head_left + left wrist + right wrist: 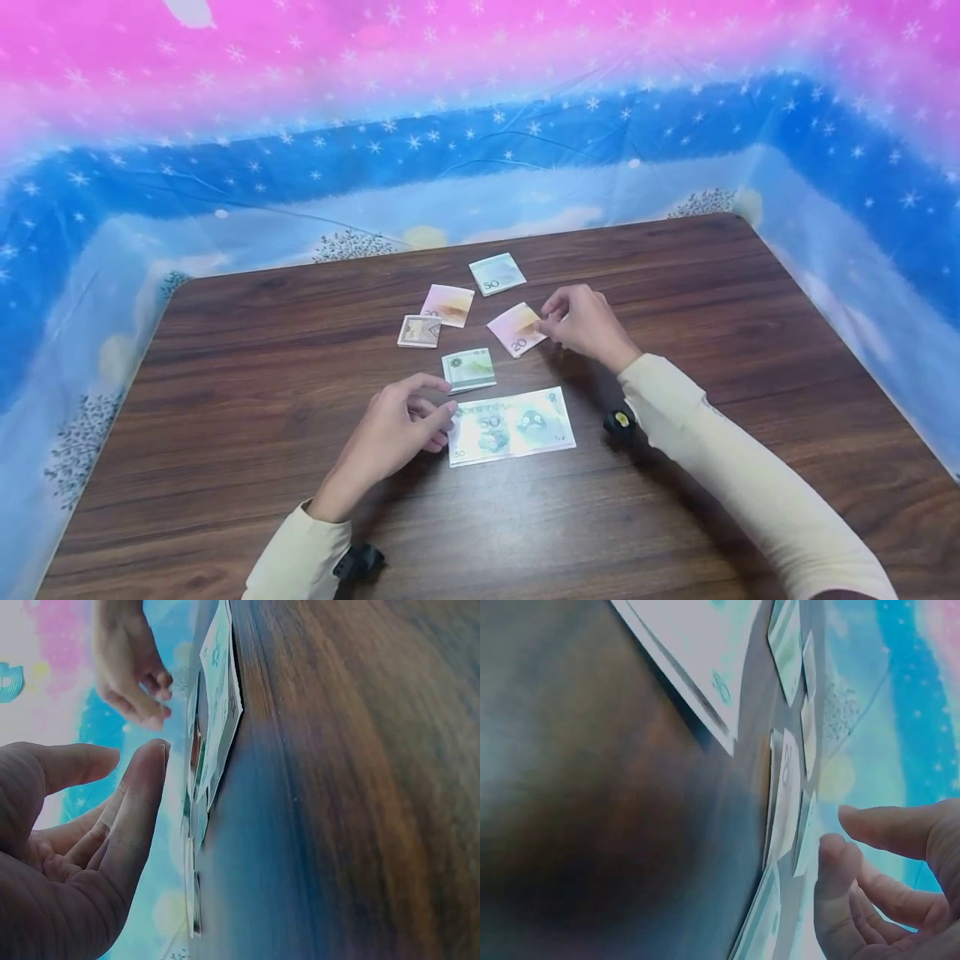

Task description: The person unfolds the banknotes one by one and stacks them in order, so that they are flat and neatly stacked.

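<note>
My left hand point(390, 429) hovers at the left end of an unfolded pale green 50 banknote point(517, 442). In the left wrist view its thumb and fingers are apart, with nothing between them. Just beyond that banknote lies a folded green note point(468, 371). My right hand point(588, 325) is at the right edge of a folded pinkish 20 note point(512, 329), overlapping it in the head view. The right wrist view has a small gap between its thumb and bent forefinger, and no note in it. A greenish folded note point(759, 922) shows low in that view.
Farther back on the dark wooden table point(225, 400) lie a folded 50 note point(498, 271), another folded 20 note point(453, 302) and a small brownish folded note point(417, 332), which touches the second 20 in view. A pink and blue snowflake curtain point(465, 142) surrounds the table.
</note>
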A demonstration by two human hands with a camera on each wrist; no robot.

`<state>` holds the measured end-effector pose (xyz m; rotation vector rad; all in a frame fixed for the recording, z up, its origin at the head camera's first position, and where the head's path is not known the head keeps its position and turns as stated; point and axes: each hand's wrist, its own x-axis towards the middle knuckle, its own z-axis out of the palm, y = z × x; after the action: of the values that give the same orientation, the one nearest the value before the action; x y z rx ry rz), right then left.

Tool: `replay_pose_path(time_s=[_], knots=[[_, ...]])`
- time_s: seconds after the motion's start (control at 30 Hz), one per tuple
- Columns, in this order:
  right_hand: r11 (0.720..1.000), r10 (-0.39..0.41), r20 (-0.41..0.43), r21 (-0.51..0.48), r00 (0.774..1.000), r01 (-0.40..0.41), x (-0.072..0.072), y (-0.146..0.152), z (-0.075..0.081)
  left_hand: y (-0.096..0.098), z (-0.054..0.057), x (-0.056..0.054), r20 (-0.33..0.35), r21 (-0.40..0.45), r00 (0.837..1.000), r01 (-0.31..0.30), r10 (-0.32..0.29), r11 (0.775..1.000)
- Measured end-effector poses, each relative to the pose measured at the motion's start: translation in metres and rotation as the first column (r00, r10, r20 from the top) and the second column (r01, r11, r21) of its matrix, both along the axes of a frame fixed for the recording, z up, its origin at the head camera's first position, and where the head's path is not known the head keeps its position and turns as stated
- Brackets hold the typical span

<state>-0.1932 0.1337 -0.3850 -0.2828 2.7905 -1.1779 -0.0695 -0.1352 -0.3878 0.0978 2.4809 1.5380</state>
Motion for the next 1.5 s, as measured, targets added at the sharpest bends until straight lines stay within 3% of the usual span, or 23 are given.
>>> replay_pose_path(time_s=[0.33,0.73,1.2,1.5], knots=[[0.993,-0.116,0.006,0.036,0.993,0.116,-0.042,-0.019,-0.004,-0.001,0.000,0.001,0.023,0.027,1.000,-0.008,0.007,1.000],[0.969,-0.233,0.053,0.091,0.971,0.228,-0.072,-0.035,-0.015,-0.003,0.000,0.002,0.027,0.041,0.999,0.032,-0.033,0.999],[0.927,-0.321,0.091,0.233,0.943,0.293,-0.083,-0.054,-0.017,-0.003,0.002,0.003,0.033,0.034,0.998,0.043,-0.044,0.998],[0.921,-0.351,0.106,0.217,0.930,0.322,-0.090,-0.055,-0.019,-0.005,0.003,0.003,0.036,0.035,0.998,0.046,-0.047,0.998]])
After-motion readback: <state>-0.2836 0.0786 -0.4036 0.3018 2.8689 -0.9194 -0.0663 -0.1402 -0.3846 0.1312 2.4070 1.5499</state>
